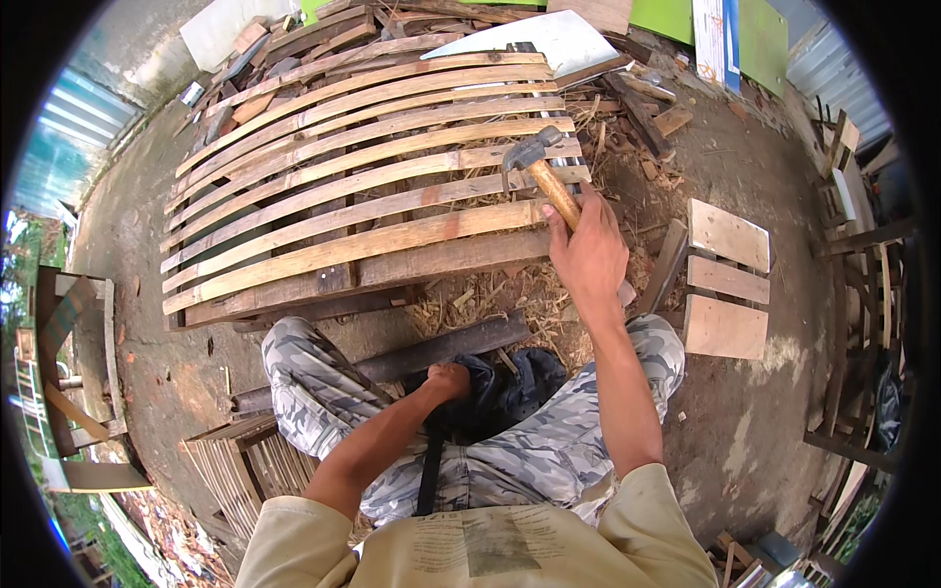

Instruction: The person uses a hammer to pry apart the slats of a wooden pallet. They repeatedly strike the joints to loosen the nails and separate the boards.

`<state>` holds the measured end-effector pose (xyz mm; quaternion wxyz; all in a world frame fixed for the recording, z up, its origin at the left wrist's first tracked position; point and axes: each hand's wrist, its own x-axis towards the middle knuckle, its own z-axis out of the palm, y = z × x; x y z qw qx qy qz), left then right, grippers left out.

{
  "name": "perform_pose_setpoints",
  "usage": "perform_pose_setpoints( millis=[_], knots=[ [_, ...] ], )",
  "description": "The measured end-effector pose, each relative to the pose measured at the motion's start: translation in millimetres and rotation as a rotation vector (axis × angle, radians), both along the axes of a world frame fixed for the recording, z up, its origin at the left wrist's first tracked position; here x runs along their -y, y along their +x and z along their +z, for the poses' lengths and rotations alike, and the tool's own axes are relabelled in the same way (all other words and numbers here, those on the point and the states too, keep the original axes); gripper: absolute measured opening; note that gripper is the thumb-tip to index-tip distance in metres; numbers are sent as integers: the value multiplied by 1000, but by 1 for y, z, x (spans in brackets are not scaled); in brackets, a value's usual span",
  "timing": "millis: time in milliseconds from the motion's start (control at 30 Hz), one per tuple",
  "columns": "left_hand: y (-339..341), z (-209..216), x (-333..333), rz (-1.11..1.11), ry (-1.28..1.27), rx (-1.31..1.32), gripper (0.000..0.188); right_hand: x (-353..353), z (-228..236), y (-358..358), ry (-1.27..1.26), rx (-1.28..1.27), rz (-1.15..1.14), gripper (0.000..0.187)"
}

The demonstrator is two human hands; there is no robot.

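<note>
My right hand (591, 250) is wrapped round the wooden handle of a claw hammer (556, 191). The hammer's dark metal head is over the right end of a slatted panel (392, 181), made of long, pale bamboo strips laid across dark wooden beams. Between my knees, my left hand (449, 380) is at a crumpled black plastic bag (500, 387); its fingers are tucked out of sight, so what they hold is hidden. A dark beam (431, 351) lies on the ground just beyond the bag.
Scrap wood (333, 34) is heaped behind the panel, with a white sheet (529, 44) on top. Pale boards (727, 279) lie at the right. A slatted wooden piece (245, 465) stands beside my left knee. Wooden frames (863, 323) line the far right. Shavings litter the ground.
</note>
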<state>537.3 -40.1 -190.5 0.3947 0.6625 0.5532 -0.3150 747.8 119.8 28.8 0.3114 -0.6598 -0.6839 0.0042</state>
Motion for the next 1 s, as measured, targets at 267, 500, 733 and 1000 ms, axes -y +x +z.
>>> perform_pose_setpoints(
  millis=[267,500,733,1000],
  knots=[
    [-21,182,-88,-341,51,383,30,0,10,6,-156,-259,-54,41],
    [-10,319,-253,107,293,810,12,-2,0,6,-57,-329,-57,35],
    [23,273,-380,317,1027,942,24,-1,-2,2,3,-266,-22,34],
    [60,236,-444,204,1009,992,24,-2,-2,4,-24,-225,-12,38]
  ],
)
